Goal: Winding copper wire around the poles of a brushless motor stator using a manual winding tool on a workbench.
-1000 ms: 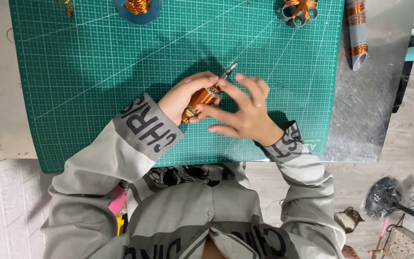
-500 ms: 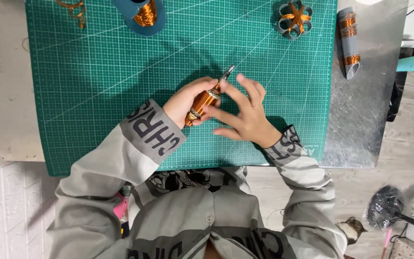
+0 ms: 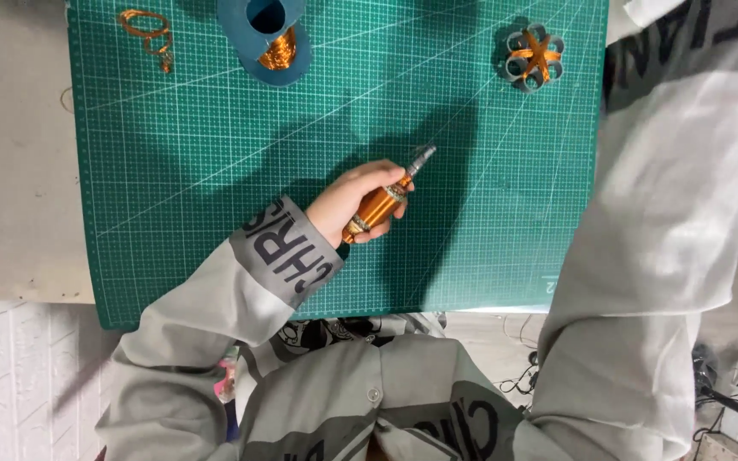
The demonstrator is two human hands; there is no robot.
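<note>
Now the left hand [image 3: 348,203] pinches the rotor [image 3: 377,205] mid-mat, shaft aimed at the worktop's far-right corner; right grip unseen beyond its raised sleeve [image 3: 668,196].

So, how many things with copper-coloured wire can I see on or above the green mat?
4: a loose loop top left, a blue cone top centre, a flower-shaped piece top right, and the wound rod in the left hand. The sleeve may hide more.

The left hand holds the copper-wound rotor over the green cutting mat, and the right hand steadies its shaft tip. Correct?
Not quite. In the head view the left hand alone holds the copper-wound rotor over the green cutting mat; only the right sleeve shows, raised away.
</note>
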